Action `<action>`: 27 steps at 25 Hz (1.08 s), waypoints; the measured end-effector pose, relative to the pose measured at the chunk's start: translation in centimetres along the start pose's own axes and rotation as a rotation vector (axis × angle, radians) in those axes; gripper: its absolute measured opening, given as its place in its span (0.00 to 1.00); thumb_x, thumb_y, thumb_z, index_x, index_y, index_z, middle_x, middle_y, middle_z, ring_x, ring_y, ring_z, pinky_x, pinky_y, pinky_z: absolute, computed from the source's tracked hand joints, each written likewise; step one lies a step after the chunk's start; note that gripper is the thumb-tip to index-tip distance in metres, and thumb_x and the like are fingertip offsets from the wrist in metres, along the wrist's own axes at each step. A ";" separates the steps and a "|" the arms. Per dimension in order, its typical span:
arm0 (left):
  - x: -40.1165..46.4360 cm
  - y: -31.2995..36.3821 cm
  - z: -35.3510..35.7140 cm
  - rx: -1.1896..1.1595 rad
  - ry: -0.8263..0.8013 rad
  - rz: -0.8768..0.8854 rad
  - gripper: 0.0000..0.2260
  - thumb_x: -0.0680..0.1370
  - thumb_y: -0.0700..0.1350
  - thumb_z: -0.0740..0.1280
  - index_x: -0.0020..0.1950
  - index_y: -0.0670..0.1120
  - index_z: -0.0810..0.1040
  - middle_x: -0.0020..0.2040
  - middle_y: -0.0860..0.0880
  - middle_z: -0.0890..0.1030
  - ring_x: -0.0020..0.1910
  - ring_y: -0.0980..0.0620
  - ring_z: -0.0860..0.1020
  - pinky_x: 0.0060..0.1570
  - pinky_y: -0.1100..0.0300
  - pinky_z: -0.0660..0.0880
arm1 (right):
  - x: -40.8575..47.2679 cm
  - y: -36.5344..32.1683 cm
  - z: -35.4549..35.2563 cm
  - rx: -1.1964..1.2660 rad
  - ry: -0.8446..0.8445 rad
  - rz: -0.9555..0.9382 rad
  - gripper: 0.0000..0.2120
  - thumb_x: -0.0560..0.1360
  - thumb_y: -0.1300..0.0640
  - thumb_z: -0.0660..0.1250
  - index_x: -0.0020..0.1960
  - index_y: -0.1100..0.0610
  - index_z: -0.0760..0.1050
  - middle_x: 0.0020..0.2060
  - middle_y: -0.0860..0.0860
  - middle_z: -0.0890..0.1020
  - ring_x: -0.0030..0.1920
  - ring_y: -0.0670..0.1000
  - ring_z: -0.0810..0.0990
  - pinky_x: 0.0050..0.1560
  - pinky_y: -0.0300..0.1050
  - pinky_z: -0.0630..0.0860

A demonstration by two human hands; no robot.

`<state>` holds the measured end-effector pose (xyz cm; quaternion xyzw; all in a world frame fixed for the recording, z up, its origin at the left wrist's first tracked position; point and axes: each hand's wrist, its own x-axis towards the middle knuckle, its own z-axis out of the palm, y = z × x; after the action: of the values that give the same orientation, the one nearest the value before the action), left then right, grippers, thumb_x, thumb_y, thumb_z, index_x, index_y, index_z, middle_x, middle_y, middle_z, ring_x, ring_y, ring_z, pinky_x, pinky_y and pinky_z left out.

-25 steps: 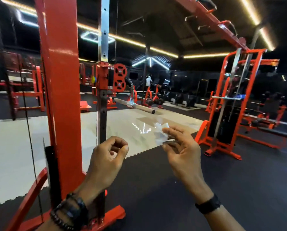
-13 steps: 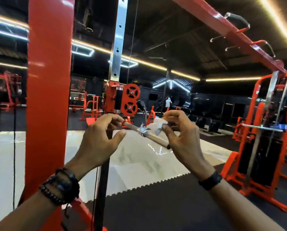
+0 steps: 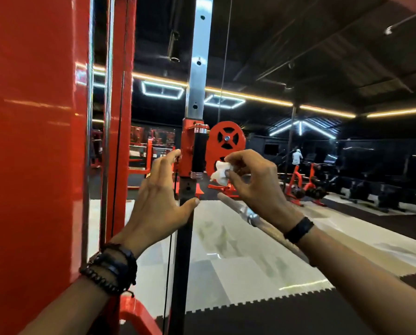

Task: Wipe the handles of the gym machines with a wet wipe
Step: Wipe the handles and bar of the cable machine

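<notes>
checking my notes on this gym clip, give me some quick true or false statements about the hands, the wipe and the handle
1. The right hand pinches a crumpled white wipe. True.
2. The wipe is wrapped around the black handle. False: it sits just right of the handle, apart from it.
3. The left hand holds the wipe. False: its fingers are spread and hold nothing.
4. The black handle stands upright on the red carriage. True.
5. Both wrists are bare. False: both wear dark bands.

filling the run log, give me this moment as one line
right hand pinches wet wipe | left hand open by black grip | bar handle below, untouched
</notes>
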<state>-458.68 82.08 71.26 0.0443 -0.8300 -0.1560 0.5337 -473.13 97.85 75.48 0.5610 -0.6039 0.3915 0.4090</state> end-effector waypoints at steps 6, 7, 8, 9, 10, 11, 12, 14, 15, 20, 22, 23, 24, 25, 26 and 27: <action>9.0 -3.0 3.3 -0.214 -0.101 0.010 0.45 0.68 0.69 0.65 0.80 0.55 0.53 0.78 0.60 0.58 0.74 0.66 0.58 0.68 0.64 0.57 | 7.6 8.0 4.5 0.017 0.043 -0.244 0.05 0.73 0.67 0.71 0.49 0.62 0.80 0.46 0.55 0.80 0.45 0.48 0.77 0.46 0.30 0.73; 10.1 -3.7 3.7 -0.274 -0.080 0.016 0.41 0.72 0.67 0.62 0.80 0.54 0.54 0.78 0.60 0.57 0.75 0.67 0.57 0.70 0.64 0.56 | 8.6 8.9 5.4 0.034 0.056 -0.274 0.05 0.74 0.66 0.70 0.50 0.63 0.80 0.47 0.55 0.79 0.45 0.47 0.77 0.46 0.32 0.74; 11.1 -4.5 4.0 -0.300 -0.061 0.034 0.37 0.74 0.64 0.60 0.80 0.53 0.55 0.79 0.59 0.58 0.75 0.67 0.56 0.72 0.63 0.56 | 9.5 9.6 6.2 0.058 0.065 -0.294 0.05 0.75 0.66 0.70 0.50 0.63 0.80 0.47 0.55 0.79 0.45 0.46 0.76 0.45 0.32 0.74; 11.9 -5.1 4.3 -0.297 -0.050 0.060 0.35 0.75 0.60 0.58 0.80 0.51 0.57 0.79 0.58 0.58 0.76 0.65 0.56 0.75 0.60 0.55 | 10.3 10.1 7.2 0.080 0.079 -0.311 0.05 0.75 0.66 0.70 0.50 0.63 0.80 0.47 0.55 0.79 0.45 0.46 0.76 0.45 0.31 0.73; 12.7 -5.7 4.5 -0.285 -0.043 0.091 0.34 0.75 0.56 0.57 0.80 0.49 0.58 0.79 0.56 0.59 0.77 0.63 0.56 0.76 0.58 0.55 | 10.8 10.3 8.1 0.098 0.105 -0.331 0.05 0.75 0.65 0.70 0.51 0.63 0.80 0.47 0.56 0.78 0.45 0.46 0.76 0.45 0.30 0.73; 13.4 -6.2 4.5 -0.280 -0.041 0.121 0.34 0.73 0.53 0.57 0.79 0.46 0.59 0.79 0.54 0.61 0.77 0.61 0.57 0.77 0.57 0.55 | 11.1 10.4 8.9 0.115 0.126 -0.350 0.06 0.75 0.65 0.70 0.51 0.64 0.80 0.48 0.56 0.78 0.46 0.47 0.76 0.46 0.31 0.73; 14.0 -6.6 4.4 -0.273 -0.042 0.151 0.34 0.72 0.50 0.56 0.79 0.44 0.61 0.78 0.52 0.62 0.77 0.59 0.58 0.77 0.56 0.55 | 11.1 10.4 9.5 0.134 0.134 -0.368 0.06 0.75 0.65 0.71 0.52 0.64 0.80 0.48 0.57 0.78 0.46 0.49 0.77 0.46 0.32 0.74; 15.2 -7.1 4.5 -0.236 -0.065 0.233 0.33 0.70 0.46 0.56 0.76 0.39 0.65 0.76 0.48 0.66 0.77 0.55 0.62 0.76 0.54 0.57 | 9.4 10.5 10.6 0.143 0.122 -0.439 0.05 0.75 0.66 0.71 0.50 0.66 0.81 0.46 0.59 0.78 0.45 0.53 0.78 0.45 0.40 0.76; 15.5 -7.3 4.7 -0.215 -0.079 0.268 0.31 0.70 0.43 0.56 0.74 0.38 0.68 0.75 0.47 0.68 0.76 0.54 0.63 0.76 0.53 0.58 | 7.7 10.8 11.3 0.123 0.080 -0.484 0.05 0.76 0.66 0.70 0.50 0.67 0.81 0.45 0.59 0.78 0.44 0.55 0.77 0.43 0.46 0.76; 16.9 -7.0 6.0 -0.359 -0.087 0.299 0.28 0.69 0.43 0.55 0.67 0.36 0.75 0.67 0.43 0.77 0.70 0.50 0.72 0.70 0.57 0.67 | 5.4 11.0 12.0 0.024 -0.025 -0.617 0.07 0.78 0.63 0.68 0.48 0.67 0.81 0.42 0.60 0.79 0.42 0.57 0.76 0.39 0.51 0.74; 17.4 -6.6 6.1 -0.459 -0.084 0.245 0.27 0.69 0.37 0.53 0.66 0.34 0.75 0.64 0.40 0.79 0.66 0.47 0.76 0.66 0.54 0.71 | 9.1 10.9 11.1 -0.021 0.132 -0.549 0.07 0.77 0.61 0.70 0.48 0.66 0.82 0.43 0.60 0.80 0.44 0.57 0.77 0.42 0.49 0.74; 17.5 -6.8 6.0 -0.475 -0.073 0.244 0.27 0.70 0.36 0.52 0.67 0.34 0.75 0.63 0.39 0.80 0.65 0.46 0.77 0.65 0.52 0.72 | 10.4 10.9 10.7 -0.019 0.196 -0.494 0.07 0.76 0.61 0.71 0.50 0.65 0.82 0.45 0.60 0.80 0.46 0.56 0.77 0.45 0.47 0.74; 17.5 -7.0 6.0 -0.474 -0.061 0.255 0.27 0.70 0.35 0.51 0.67 0.34 0.75 0.63 0.39 0.80 0.65 0.46 0.77 0.65 0.51 0.73 | 10.8 10.9 10.8 0.002 0.238 -0.449 0.07 0.76 0.62 0.71 0.51 0.66 0.82 0.46 0.60 0.80 0.48 0.56 0.77 0.47 0.45 0.74; 17.5 -7.1 6.0 -0.467 -0.056 0.264 0.27 0.70 0.35 0.50 0.67 0.34 0.75 0.63 0.40 0.80 0.65 0.46 0.77 0.65 0.51 0.73 | 10.0 11.0 11.2 0.036 0.244 -0.420 0.07 0.75 0.63 0.72 0.50 0.66 0.81 0.46 0.60 0.80 0.48 0.56 0.77 0.47 0.44 0.74; 17.5 -7.1 5.9 -0.463 -0.059 0.266 0.27 0.71 0.35 0.50 0.66 0.33 0.75 0.63 0.40 0.80 0.65 0.47 0.77 0.66 0.50 0.72 | 8.3 11.2 11.8 0.067 0.213 -0.409 0.06 0.75 0.64 0.71 0.49 0.68 0.81 0.45 0.60 0.80 0.47 0.56 0.78 0.47 0.46 0.74; 17.4 -7.1 6.0 -0.459 -0.058 0.263 0.26 0.71 0.36 0.50 0.66 0.33 0.75 0.63 0.39 0.79 0.66 0.47 0.76 0.66 0.50 0.72 | 5.9 11.3 12.5 0.094 0.158 -0.416 0.05 0.75 0.65 0.70 0.47 0.68 0.80 0.44 0.60 0.80 0.45 0.56 0.78 0.45 0.48 0.74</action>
<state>-472.12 72.40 81.97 -0.1908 -0.7863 -0.2708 0.5216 -485.28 84.86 76.34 0.6596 -0.4224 0.3693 0.5002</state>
